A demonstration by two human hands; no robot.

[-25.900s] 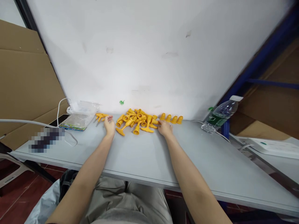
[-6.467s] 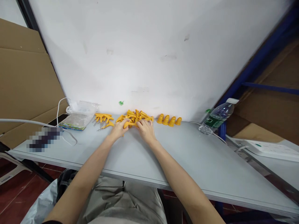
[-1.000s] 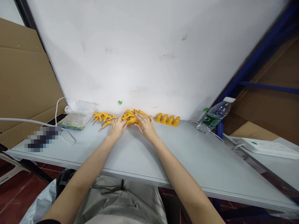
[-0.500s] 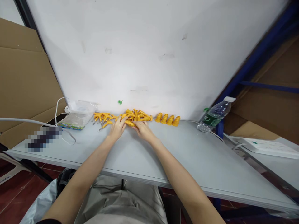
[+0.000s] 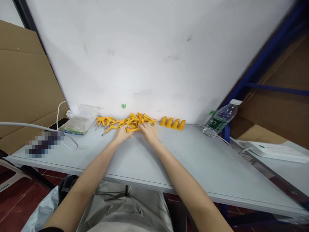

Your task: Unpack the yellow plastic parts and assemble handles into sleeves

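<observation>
My left hand (image 5: pixel 122 134) and my right hand (image 5: pixel 149 132) meet at the front of a heap of yellow plastic parts (image 5: pixel 138 118). Between them is a yellow plastic piece (image 5: pixel 133 130), low over the grey table, with the fingers of both hands closed on it. My fingers partly cover its ends. Left of the heap lie branch-shaped yellow pieces (image 5: pixel 106 120) with thin metal spirals (image 5: pixel 103 133) poking from their ends. To the right, several yellow cone-shaped pieces (image 5: pixel 174 123) stand upright in a row against the white board.
On the left are a clear plastic bag (image 5: pixel 76 124), a phone (image 5: pixel 60 123), a white cable (image 5: pixel 72 144) and a blurred-out patch. A tilted water bottle (image 5: pixel 220 120) leans at the right, with a white power strip (image 5: pixel 277 151) beyond. Cardboard (image 5: pixel 21 83) borders the left side.
My left hand has turned and moved slightly toward me, uncovering more of the heap. My right hand has shifted a little right. The yellow piece between them lies more level.
</observation>
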